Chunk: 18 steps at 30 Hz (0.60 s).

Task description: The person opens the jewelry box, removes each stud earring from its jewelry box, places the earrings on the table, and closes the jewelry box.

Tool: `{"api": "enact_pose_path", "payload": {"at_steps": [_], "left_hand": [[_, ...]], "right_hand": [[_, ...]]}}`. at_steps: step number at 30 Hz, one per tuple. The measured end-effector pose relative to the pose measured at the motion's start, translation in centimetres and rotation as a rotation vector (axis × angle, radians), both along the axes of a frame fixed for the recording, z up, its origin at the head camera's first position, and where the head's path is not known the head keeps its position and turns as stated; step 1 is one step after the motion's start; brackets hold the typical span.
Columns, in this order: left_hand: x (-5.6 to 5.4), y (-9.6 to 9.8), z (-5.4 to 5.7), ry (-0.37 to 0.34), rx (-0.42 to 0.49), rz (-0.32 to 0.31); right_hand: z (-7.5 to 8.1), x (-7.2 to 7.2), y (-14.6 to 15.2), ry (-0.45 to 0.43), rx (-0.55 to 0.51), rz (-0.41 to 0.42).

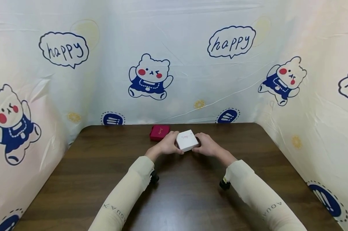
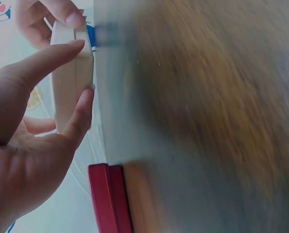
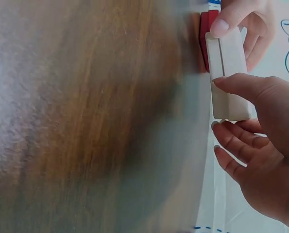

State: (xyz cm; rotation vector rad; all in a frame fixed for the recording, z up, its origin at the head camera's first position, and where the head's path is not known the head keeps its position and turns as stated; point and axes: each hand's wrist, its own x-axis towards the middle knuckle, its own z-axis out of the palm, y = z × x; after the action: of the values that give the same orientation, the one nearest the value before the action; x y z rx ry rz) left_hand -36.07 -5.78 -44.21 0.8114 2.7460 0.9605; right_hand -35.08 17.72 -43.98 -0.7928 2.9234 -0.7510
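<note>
A small white lidded box (image 1: 187, 140) with faint pink print on top is held between both hands above the far part of the table. My left hand (image 1: 169, 143) grips its left side, thumb along the near face and fingers round the corner. On the opposite side my right hand (image 1: 207, 145) holds it, thumb on the near side and fingers at the end. A lid seam runs along the side of the white box (image 3: 229, 77) in the right wrist view. Just left of the left hand, a red box (image 1: 159, 132) with gold lettering lies on the table.
The dark wood table (image 1: 185, 199) reaches back to a hanging pale curtain (image 1: 191, 86) printed with bears and "happy" bubbles. The curtain also encloses the left and right sides. The red box stands close to the table's back edge.
</note>
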Motion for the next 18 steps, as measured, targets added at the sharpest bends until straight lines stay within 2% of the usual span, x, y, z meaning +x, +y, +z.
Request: {"api": "enact_pose_path", "payload": {"at_steps": [4,11,18], "left_hand": [[0.4,-0.9,0.0,0.011,-0.002,-0.032],[1.4,-2.1,0.2,-0.011,0.015,-0.075],[2.1,-3.0,0.5,-0.030,0.017,-0.097]], "right_hand": [[0.2,0.7,-0.3,0.007,0.002,0.023],[0.6,2.0,-1.1,-0.076,0.025,0.021],[1.0,3.0,-1.4,-0.107,0.012,0.022]]}}
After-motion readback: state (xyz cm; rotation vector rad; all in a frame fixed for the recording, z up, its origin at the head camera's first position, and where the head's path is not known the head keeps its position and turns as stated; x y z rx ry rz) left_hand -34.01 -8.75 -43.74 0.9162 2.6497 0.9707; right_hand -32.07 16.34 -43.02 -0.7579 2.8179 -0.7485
